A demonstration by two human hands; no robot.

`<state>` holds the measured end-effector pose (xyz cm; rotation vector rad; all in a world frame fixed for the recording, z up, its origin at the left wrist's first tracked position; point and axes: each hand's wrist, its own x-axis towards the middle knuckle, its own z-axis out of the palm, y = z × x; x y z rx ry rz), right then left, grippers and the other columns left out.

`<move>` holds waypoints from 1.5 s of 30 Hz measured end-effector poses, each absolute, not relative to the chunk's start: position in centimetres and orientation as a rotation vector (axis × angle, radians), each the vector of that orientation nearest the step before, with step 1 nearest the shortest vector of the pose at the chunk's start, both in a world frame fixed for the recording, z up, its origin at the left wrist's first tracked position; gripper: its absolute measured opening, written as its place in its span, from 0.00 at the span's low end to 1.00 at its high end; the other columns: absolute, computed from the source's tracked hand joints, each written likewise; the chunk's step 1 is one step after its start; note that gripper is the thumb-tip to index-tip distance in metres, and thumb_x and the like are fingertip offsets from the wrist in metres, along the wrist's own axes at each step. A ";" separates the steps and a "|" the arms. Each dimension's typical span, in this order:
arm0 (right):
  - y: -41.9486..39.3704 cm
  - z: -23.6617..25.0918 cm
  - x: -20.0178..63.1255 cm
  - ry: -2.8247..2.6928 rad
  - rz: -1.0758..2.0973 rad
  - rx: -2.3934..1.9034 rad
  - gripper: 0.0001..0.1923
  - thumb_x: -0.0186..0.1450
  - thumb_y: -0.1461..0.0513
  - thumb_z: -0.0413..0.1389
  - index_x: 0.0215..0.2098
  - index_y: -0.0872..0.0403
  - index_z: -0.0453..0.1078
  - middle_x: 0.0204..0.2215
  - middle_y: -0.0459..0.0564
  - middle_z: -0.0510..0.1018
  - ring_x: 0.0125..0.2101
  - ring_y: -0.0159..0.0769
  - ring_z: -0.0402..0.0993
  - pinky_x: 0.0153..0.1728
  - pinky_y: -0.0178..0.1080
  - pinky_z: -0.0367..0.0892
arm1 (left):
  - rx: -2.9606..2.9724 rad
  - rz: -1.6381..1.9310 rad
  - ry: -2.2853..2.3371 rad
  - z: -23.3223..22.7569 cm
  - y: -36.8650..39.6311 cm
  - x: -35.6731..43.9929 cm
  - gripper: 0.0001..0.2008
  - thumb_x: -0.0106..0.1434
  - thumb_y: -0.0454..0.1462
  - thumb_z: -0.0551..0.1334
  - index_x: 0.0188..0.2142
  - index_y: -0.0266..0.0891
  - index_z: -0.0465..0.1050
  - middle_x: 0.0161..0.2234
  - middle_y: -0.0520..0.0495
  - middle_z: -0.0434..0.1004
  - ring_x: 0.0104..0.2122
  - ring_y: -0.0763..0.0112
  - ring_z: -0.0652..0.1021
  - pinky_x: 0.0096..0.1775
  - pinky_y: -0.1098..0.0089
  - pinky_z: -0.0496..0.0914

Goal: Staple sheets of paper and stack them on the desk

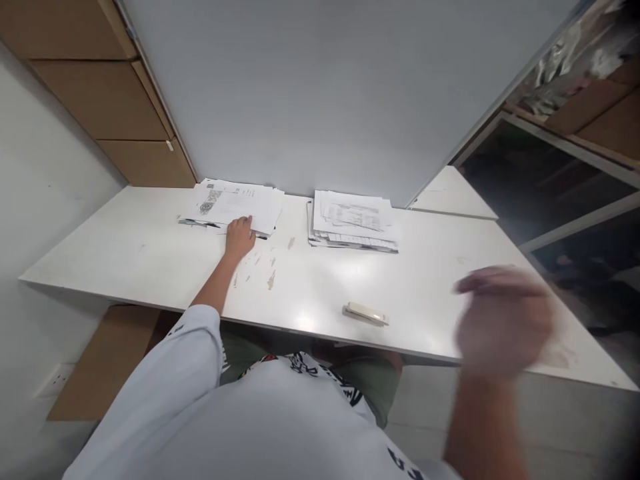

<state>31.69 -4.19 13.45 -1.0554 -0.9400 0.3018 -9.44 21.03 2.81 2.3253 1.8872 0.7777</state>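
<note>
- We see a long white laminate desk [150,253] set against a pale grey partition panel [310,87]; brown cardboard-coloured drawer fronts [100,100] rise at the far left, and a dark metal-framed shelf [550,173] stands to the right.
- The desk top is scuffed, with small chipped marks [270,277] near the middle.
- Our left hand [239,237] lies flat, fingers on the near edge of a fanned pile of printed white sheets [235,203] at the back left; it presses rather than grips.
- The top sheet carries a dark square printed block (perhaps a code); we cannot read any text.
- A second, squarer stack of printed white papers [353,220] sits against the partition, well apart from the first; its print is also too small to read.
- A small cream-coloured stapler [365,313] lies near the front edge, touched by neither hand.
- Our right hand [503,320] hangs blurred above the desk's right end; we cannot tell its grip.
- Open desk surface lies between stapler and stacks.
</note>
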 end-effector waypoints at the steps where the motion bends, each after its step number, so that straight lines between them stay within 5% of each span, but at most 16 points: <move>1: -3.9 12.1 30.1 -0.936 0.329 -1.043 0.17 0.71 0.53 0.48 0.35 0.51 0.74 0.34 0.50 0.76 0.34 0.37 0.76 0.33 0.41 0.71 | 2.346 0.754 1.883 2.6 20.8 -9.4 0.27 0.62 0.34 0.56 0.60 0.31 0.66 0.56 0.30 0.68 0.57 0.44 0.65 0.60 0.47 0.55; 5: -4.2 4.7 22.5 -1.022 0.566 -1.203 0.11 0.69 0.56 0.51 0.37 0.53 0.72 0.33 0.50 0.76 0.30 0.35 0.74 0.31 0.40 0.70 | 2.384 0.741 1.880 2.3 20.1 -9.7 0.22 0.61 0.32 0.53 0.54 0.36 0.73 0.50 0.33 0.71 0.54 0.47 0.68 0.57 0.49 0.59; 10: -5.2 0.1 18.8 -1.677 0.631 -1.272 0.11 0.70 0.59 0.49 0.44 0.51 0.73 0.44 0.54 0.77 0.46 0.42 0.73 0.48 0.46 0.71 | 2.312 0.832 1.974 1.9 20.9 -10.2 0.33 0.57 0.31 0.58 0.63 0.30 0.63 0.66 0.32 0.58 0.67 0.44 0.53 0.65 0.46 0.47; 14: -4.2 -0.2 19.6 -1.958 0.507 -1.262 0.12 0.70 0.63 0.48 0.46 0.52 0.72 0.45 0.55 0.77 0.48 0.43 0.71 0.50 0.48 0.70 | 2.156 0.805 2.107 1.6 21.6 -10.7 0.37 0.56 0.32 0.60 0.66 0.25 0.57 0.67 0.29 0.55 0.67 0.42 0.54 0.65 0.46 0.46; 21: -3.7 -0.4 19.2 -2.026 0.432 -1.332 0.11 0.69 0.65 0.48 0.45 0.54 0.72 0.43 0.55 0.75 0.45 0.44 0.69 0.47 0.47 0.69 | 2.203 0.720 2.214 2.3 21.4 -10.7 0.25 0.61 0.33 0.56 0.58 0.36 0.72 0.61 0.41 0.69 0.57 0.50 0.68 0.58 0.53 0.60; 28: -3.7 -0.2 19.2 -2.026 0.453 -1.353 0.11 0.69 0.65 0.49 0.45 0.53 0.72 0.44 0.55 0.75 0.45 0.45 0.68 0.48 0.47 0.67 | 2.056 0.794 2.320 2.9 21.6 -10.5 0.24 0.65 0.34 0.52 0.60 0.35 0.70 0.57 0.38 0.74 0.56 0.51 0.69 0.57 0.54 0.61; 33: -3.6 0.0 19.2 -2.014 0.484 -1.361 0.10 0.69 0.65 0.49 0.45 0.54 0.72 0.44 0.54 0.75 0.45 0.45 0.67 0.47 0.47 0.66 | 2.204 0.539 2.258 3.8 22.6 -9.4 0.29 0.68 0.37 0.48 0.66 0.30 0.60 0.65 0.36 0.62 0.64 0.49 0.61 0.63 0.52 0.54; 39: -3.5 0.2 18.9 -2.019 0.452 -1.364 0.10 0.68 0.66 0.50 0.44 0.55 0.71 0.44 0.54 0.74 0.44 0.44 0.66 0.46 0.46 0.66 | 2.179 0.138 2.170 5.4 24.7 -7.4 0.44 0.64 0.59 0.51 0.70 0.34 0.49 0.71 0.35 0.45 0.67 0.32 0.48 0.63 0.39 0.47; 45: -3.5 0.3 18.8 -2.033 0.400 -1.363 0.10 0.68 0.66 0.49 0.44 0.54 0.71 0.43 0.54 0.74 0.43 0.43 0.66 0.44 0.45 0.66 | 2.140 0.108 2.219 5.7 25.1 -7.1 0.42 0.65 0.57 0.50 0.70 0.35 0.49 0.71 0.36 0.46 0.67 0.33 0.48 0.62 0.37 0.48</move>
